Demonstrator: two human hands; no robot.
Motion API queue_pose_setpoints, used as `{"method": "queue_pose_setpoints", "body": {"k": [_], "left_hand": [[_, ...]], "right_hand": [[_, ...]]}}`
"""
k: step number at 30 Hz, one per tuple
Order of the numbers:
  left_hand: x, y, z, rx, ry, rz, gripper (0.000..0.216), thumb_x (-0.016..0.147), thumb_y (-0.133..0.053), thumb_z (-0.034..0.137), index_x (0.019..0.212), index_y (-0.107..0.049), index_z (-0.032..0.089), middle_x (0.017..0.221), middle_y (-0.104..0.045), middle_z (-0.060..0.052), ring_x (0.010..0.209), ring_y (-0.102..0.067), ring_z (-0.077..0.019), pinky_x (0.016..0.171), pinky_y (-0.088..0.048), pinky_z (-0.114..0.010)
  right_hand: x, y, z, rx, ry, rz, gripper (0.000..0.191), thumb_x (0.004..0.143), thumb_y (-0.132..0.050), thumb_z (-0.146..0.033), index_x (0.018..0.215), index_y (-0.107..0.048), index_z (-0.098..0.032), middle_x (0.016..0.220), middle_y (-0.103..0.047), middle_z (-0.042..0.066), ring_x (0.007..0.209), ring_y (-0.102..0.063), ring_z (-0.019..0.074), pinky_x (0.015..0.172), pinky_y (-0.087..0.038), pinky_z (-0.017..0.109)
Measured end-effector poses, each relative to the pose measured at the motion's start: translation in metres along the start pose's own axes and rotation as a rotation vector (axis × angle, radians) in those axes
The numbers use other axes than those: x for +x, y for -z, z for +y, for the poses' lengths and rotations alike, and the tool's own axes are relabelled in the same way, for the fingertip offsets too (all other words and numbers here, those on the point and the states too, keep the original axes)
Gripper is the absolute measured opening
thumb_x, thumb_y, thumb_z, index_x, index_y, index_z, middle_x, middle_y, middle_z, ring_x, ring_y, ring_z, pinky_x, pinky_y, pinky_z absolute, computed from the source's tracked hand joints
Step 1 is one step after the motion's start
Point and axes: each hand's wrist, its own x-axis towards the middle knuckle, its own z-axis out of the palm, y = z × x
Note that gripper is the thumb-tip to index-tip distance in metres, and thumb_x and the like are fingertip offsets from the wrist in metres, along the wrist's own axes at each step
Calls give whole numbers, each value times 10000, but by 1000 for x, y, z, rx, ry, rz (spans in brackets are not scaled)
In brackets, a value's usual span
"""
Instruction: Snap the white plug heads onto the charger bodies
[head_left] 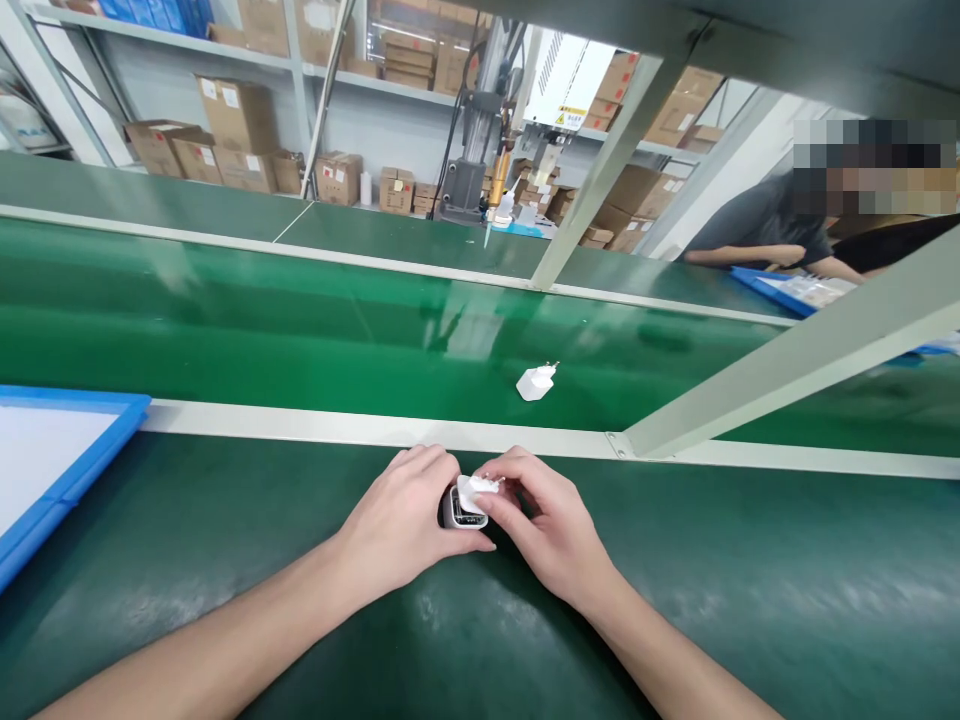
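Observation:
My left hand [405, 520] curls round a small dark and silver block [452, 508] resting on the green bench top. My right hand [544, 525] pinches a white plug adapter [474, 492] that sits on top of that block, its metal pins pointing right. Both hands meet just below the pale rail [300, 425] at the edge of the green conveyor belt [300, 330]. A second white plug adapter [535, 383] lies alone on the belt, a short way beyond my hands.
A blue-rimmed white tray [67, 450] sits at the left. A slanted grey frame strut [787, 360] crosses the right side. Across the belt a co-worker [757, 235] leans over another blue tray [780, 290]. Shelves of cardboard boxes and a press machine [480, 150] stand behind.

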Motion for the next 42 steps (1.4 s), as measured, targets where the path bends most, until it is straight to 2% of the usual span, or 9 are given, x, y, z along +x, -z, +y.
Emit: {"method": "queue_pose_setpoints", "body": {"k": [4,10,18,33,42], "left_hand": [[2,-1,1,16,6,12,484,732,-843,410,747,-400,214,861,-539,6,876,-510,-222,749,-391,-351],[2,-3,0,17,-27,30,529,712,-858,379,736,-353,220,828,-513,16,854,-481,-214,753,-376,-356],[2,-3,0,-4,-28,33,501,694,-870,368,751,-397,215,829,-523,12,866,-490,-216,754,-380,-353],[1,-5,-3,-18,-52,66,455,722,-844,372,756,-419,212,825,-536,9,859,-498,-213,732,-394,-346],[1,-8,-6,6,-97,105,429,761,-802,403,751,-418,213,805,-533,8,835,-506,-203,751,-415,-358]], "right_hand": [[0,0,-3,-74,116,-82,72,1033,-562,-230,1029,-632,-212,881,-589,20,724,-546,134,631,-430,263],[-2,0,-3,-160,195,-78,103,1057,-500,-197,1047,-601,-213,915,-600,22,780,-567,143,685,-448,272],[-4,0,-3,-191,224,-51,84,1047,-503,-181,1042,-578,-217,921,-603,21,764,-561,146,668,-445,275],[1,6,-12,-159,107,-181,87,1049,-524,-193,990,-584,-214,880,-596,1,750,-549,130,677,-423,255],[2,6,-16,-242,164,-198,80,1048,-529,-190,1008,-597,-198,873,-600,16,765,-535,146,697,-413,270]]}}
